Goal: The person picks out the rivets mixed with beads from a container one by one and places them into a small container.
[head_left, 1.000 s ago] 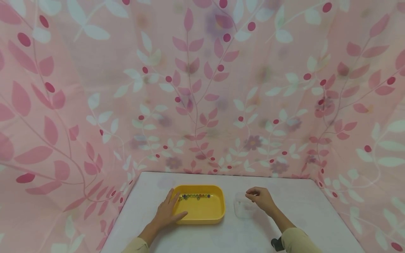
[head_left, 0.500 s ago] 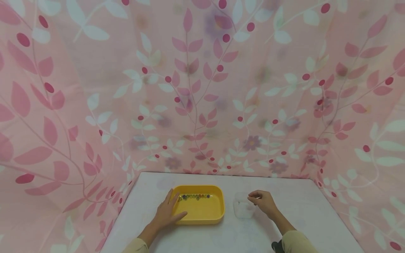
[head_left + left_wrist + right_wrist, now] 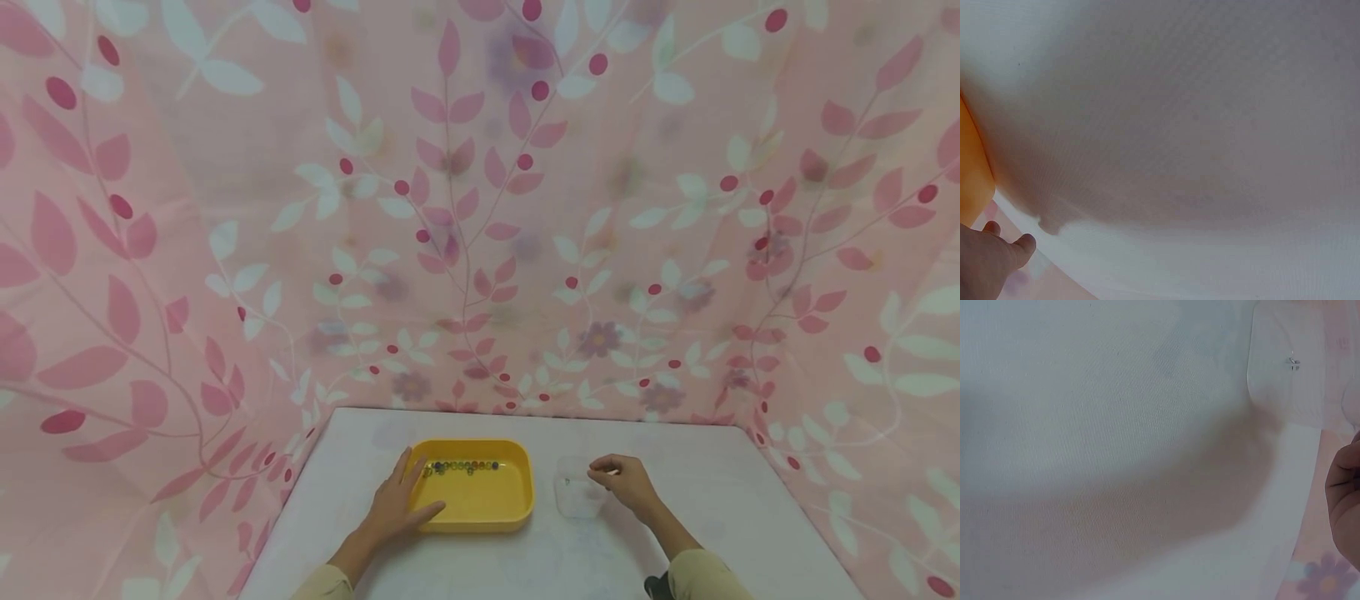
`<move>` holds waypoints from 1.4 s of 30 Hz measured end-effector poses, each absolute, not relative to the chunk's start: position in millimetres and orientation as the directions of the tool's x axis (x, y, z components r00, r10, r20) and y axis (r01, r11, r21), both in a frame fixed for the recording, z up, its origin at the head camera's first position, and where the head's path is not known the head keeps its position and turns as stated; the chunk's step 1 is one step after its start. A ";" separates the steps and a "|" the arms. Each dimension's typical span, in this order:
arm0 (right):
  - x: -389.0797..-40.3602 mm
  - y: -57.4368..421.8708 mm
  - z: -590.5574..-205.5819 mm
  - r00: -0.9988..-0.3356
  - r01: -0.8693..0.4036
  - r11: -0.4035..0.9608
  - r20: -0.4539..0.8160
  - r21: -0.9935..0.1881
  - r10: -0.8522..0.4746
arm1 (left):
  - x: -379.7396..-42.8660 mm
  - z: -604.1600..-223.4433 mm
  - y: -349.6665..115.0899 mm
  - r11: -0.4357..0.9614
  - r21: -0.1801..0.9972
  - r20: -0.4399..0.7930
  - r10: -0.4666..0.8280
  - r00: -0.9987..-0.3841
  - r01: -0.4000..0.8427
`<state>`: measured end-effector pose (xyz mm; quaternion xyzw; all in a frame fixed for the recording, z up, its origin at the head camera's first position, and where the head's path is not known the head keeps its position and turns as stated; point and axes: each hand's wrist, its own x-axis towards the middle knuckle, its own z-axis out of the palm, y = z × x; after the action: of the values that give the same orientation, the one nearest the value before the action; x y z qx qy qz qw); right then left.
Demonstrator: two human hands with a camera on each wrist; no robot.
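In the head view, a shallow yellow tray (image 3: 480,504) holds a row of small coloured beads (image 3: 468,466), with a few more below and left of the row. My left hand (image 3: 393,500) rests at its left side, fingers spread, thumb reaching over the near left rim. Right of the tray stands a small clear plastic box (image 3: 573,504) with a tiny metallic piece (image 3: 1293,364) in it, plainer in the right wrist view. My right hand (image 3: 626,485) is over the box's right part, fingers curled, thumb and fingertips close together. Whatever lies between those fingertips is hidden.
Everything lies on a white-covered table (image 3: 525,567). Pink leaf-patterned cloth (image 3: 465,250) hangs behind the table and along both sides. A dark strap piece (image 3: 657,583) sits at my right sleeve.
My right hand has drawn slightly back toward me and to the right over the clear box. The left hand, tray and beads stay where they were.
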<state>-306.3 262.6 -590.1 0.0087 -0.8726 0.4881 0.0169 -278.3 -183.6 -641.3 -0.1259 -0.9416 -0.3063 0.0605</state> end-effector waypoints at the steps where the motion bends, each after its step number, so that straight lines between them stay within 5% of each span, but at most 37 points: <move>1: -306.3 262.8 -589.9 -1.000 -0.021 0.518 0.028 -0.855 0.005 | -278.0 -640.9 -183.4 0.780 0.562 0.191 0.200 -0.961 0.274; 42: -307.8 265.7 -587.7 -0.999 -0.035 0.507 0.033 -0.861 -0.013 | -275.6 -636.5 -182.0 0.789 0.560 0.167 0.194 -0.967 0.255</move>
<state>-307.8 265.7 -587.7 0.0140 -0.8681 0.4960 0.0112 -275.6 -182.0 -636.5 -0.1186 -0.9443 -0.3027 0.0504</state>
